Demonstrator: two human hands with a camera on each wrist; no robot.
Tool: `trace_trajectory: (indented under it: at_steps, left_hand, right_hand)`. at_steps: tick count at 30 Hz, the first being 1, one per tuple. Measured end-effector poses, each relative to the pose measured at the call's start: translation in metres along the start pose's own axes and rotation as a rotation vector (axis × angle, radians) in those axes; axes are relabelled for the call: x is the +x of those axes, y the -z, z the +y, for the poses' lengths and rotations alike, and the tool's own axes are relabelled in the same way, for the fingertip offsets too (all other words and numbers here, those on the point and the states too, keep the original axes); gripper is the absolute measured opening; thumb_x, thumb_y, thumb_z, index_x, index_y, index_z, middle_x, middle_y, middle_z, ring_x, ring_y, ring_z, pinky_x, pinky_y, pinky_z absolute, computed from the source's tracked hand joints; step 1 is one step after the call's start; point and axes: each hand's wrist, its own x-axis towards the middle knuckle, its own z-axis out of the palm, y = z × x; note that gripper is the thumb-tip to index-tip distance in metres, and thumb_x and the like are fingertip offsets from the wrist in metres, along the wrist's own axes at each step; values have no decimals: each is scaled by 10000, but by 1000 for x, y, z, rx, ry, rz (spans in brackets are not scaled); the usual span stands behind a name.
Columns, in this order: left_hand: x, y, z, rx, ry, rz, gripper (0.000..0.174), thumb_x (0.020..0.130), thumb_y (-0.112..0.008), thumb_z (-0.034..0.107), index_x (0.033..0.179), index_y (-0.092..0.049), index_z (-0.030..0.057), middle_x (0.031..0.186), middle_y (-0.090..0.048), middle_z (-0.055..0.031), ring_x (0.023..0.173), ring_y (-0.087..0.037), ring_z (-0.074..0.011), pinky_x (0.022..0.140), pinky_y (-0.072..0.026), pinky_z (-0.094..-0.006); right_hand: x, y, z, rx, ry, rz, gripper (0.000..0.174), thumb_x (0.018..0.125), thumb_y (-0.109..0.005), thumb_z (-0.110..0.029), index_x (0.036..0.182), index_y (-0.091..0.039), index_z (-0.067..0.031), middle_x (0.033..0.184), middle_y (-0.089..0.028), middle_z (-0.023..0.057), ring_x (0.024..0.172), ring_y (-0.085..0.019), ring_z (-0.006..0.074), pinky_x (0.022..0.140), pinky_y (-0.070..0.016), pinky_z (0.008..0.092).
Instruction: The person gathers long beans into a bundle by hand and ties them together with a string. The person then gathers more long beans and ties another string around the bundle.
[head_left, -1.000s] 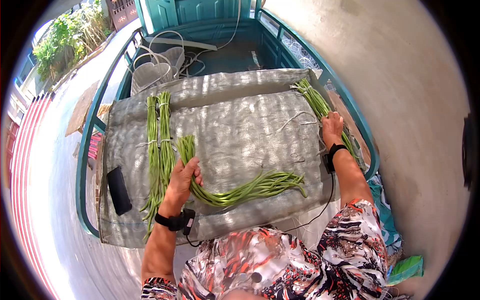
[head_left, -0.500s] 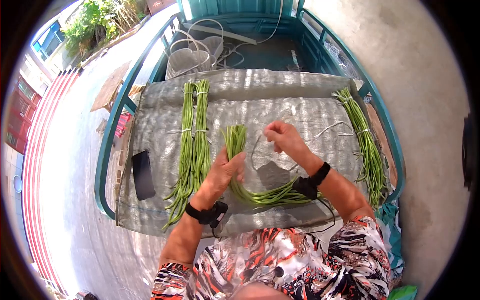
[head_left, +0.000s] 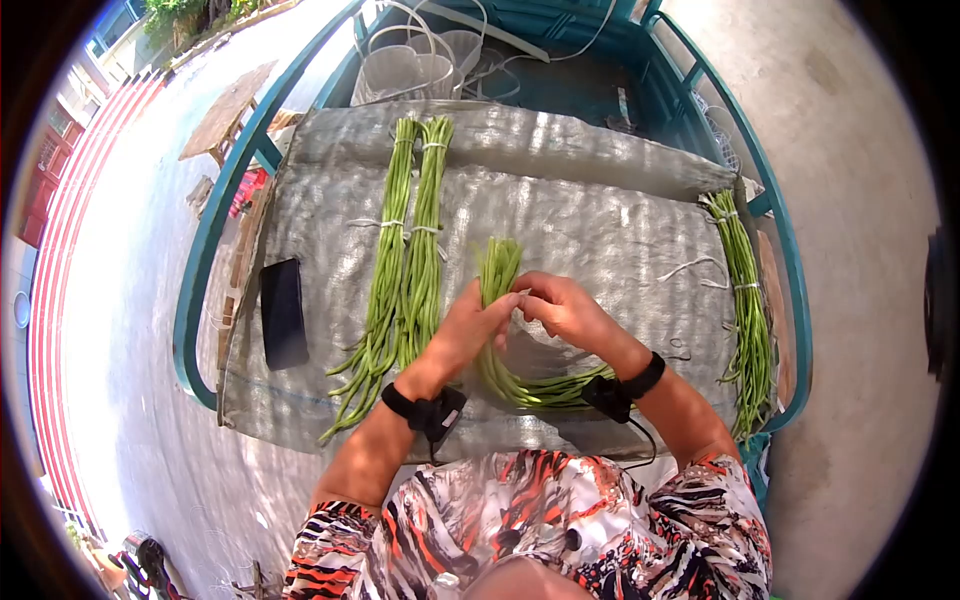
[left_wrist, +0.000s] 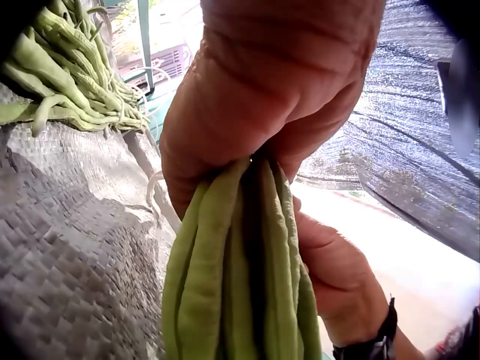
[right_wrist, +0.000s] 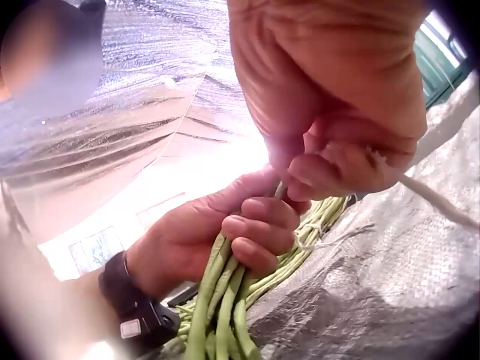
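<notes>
My left hand (head_left: 470, 328) grips a bundle of long green beans (head_left: 500, 262) just below its upper end. The lower part of the bundle bends to the right over the woven sheet (head_left: 590, 215), partly under my right forearm. My right hand (head_left: 568, 308) meets the left at the bundle and pinches a thin white string (right_wrist: 439, 201), whose end trails from the curled fingers in the right wrist view. Two tied bean bundles (head_left: 425, 205) lie side by side to the left. Another tied bundle (head_left: 748, 315) lies along the sheet's right edge.
A black phone (head_left: 284, 315) lies on the sheet's left side. A loose white string (head_left: 695, 264) rests near the right bundle. Teal cart rails (head_left: 203, 245) run along both sides. White baskets (head_left: 400, 78) stand in the cart bed beyond the sheet.
My right hand has left the right-hand bundle, come across with a string, and now meets the left hand at the held beans. The left hand has kept its grip.
</notes>
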Motion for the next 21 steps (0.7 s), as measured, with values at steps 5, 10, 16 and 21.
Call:
trace_trajectory:
  at_steps: [5,10,16,21]
  left_hand:
    - [8,3,-8,50,-7,39,212,931,-601,204,1021,-482,52,684,-481,16,509,-464,-75,487,-441,-232]
    - [7,1,-1,370,47,97,226,942,-571,210,1061,-500,32,710,-532,4,563,-518,-80,529,-467,-251]
    - [17,-7,-28,-571,7,26,259,957,-545,229,1051,-517,-11,720,-580,-19,621,-571,-146,563,-475,-326]
    - [5,-2,-8,155,-215,1,280,988,-507,311,1020,-526,34,627,-492,22,519,-492,-102,483,-413,-259]
  right_hand:
    - [-9,3,9,-309,112,184,187,897,-530,-152,999,-580,-3,721,-590,108,660,-586,206,629,-468,339]
    - [-20,-13,-28,-515,269,228,139,892,-547,-100,1004,-557,-19,760,-620,146,697,-626,309,613,-483,389]
    - [-12,-40,-49,-796,606,146,174,885,-586,-61,1059,-580,-57,831,-633,115,682,-635,202,611,-496,305]
    - [9,-21,-68,11,372,154,226,965,-521,-230,1101,-564,-55,880,-635,73,619,-593,141,532,-450,263]
